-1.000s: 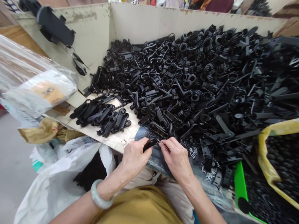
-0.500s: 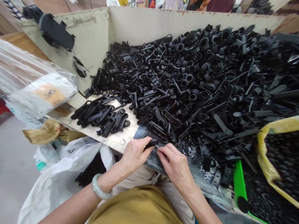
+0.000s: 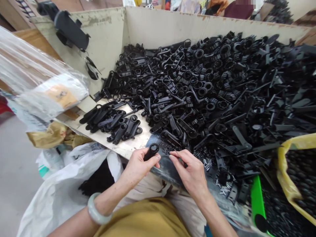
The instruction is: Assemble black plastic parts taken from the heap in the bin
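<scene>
My left hand (image 3: 142, 164) grips a black plastic part (image 3: 153, 149) whose round, ring-like end faces up between thumb and fingers. A short gap to the right, my right hand (image 3: 190, 166) is closed in a pinch. Something small and dark shows at its fingers, too hidden to name. Just beyond both hands lie tiny black pieces (image 3: 166, 147) and small silvery screws or pins (image 3: 206, 164) on the dark work surface (image 3: 170, 168). Left of them, several similar black arm-shaped parts (image 3: 120, 131) rest in a group on the pale board.
A large heap of black plastic parts (image 3: 197, 82) fills the pale-walled bin (image 3: 168, 26). At right stand a green panel (image 3: 258, 200) and a yellow-rimmed bag (image 3: 287, 177) of small black pieces. White sacking (image 3: 56, 197) hangs at lower left, near plastic-wrapped goods (image 3: 51, 85).
My hands have moved apart; the right fingers have come away from the black part. My left hand has shifted left and turned the part's round end upward. The view has also shifted slightly.
</scene>
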Tool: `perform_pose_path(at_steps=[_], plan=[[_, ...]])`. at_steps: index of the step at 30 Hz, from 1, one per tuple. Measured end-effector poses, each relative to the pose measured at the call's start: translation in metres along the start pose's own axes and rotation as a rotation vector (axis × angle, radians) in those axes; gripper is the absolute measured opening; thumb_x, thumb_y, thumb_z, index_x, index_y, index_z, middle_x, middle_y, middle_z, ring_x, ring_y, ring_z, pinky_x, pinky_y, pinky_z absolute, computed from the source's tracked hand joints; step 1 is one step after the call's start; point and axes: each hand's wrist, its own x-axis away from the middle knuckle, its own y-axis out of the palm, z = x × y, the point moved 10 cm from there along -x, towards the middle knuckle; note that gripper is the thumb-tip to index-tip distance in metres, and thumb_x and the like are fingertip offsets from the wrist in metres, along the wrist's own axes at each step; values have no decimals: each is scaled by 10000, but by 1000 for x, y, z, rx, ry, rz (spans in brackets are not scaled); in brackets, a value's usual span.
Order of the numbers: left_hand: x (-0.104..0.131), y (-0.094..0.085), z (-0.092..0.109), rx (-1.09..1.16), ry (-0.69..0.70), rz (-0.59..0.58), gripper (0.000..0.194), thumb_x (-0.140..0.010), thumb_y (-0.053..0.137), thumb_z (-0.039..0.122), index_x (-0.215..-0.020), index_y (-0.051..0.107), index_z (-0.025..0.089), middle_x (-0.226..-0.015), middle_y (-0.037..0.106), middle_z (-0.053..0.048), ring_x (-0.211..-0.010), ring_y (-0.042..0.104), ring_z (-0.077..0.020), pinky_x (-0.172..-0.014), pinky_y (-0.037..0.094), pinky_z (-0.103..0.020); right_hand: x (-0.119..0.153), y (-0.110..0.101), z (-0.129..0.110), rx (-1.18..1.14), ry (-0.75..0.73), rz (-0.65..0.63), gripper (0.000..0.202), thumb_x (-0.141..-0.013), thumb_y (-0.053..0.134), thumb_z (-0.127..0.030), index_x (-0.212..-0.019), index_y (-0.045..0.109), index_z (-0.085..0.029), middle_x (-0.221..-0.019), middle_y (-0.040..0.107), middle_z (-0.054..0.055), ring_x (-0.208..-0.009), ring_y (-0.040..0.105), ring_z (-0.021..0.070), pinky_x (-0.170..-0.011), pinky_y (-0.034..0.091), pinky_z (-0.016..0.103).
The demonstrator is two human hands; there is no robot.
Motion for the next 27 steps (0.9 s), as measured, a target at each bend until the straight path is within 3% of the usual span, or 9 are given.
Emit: perform_pose_path(at_steps=[6,14,17,20,27], plan=[[-1,-7,-1,13,-1,41,314,-835,706,424,-706,654,143,-604,657,-10,-389,330,-41,-389,248,-199,-3,16,-1,385,-90,2,259,-1060,504,-277,-953,730,-207,-871,723,41,-730,702,165,-646,474,262],[-2,-6,-2,150,-39,63,319,-761,753,445,-767,637,148,-567,655,1,-364,323,-39,-369,208,-189,-3,24,-2,462,-62,31,212,-1030,539,-241,-937,724,-200,-841,709,34,-682,679,151,-610,444,255],[-1,-4,2,213,-52,61,337,-740,767,454,-761,614,154,-541,635,14,-355,305,-30,-370,179,-185,-2,19,-7,350,-66,53,197,-1014,554,-231,-909,718,-201,-810,691,23,-622,623,136,-589,440,253],[2,6,6,254,-56,-15,365,-751,774,473,-726,592,158,-541,623,14,-361,298,-23,-378,160,-189,-1,6,-13,102,-44,78,161,-994,596,-243,-892,718,-214,-785,676,9,-574,557,125,-553,447,249],[8,30,8,288,-57,-147,324,-814,768,441,-790,652,140,-583,608,16,-432,337,-38,-405,179,-196,5,-13,-24,-78,-95,98,97,-958,654,-181,-914,736,-207,-810,691,19,-644,606,135,-587,482,250]])
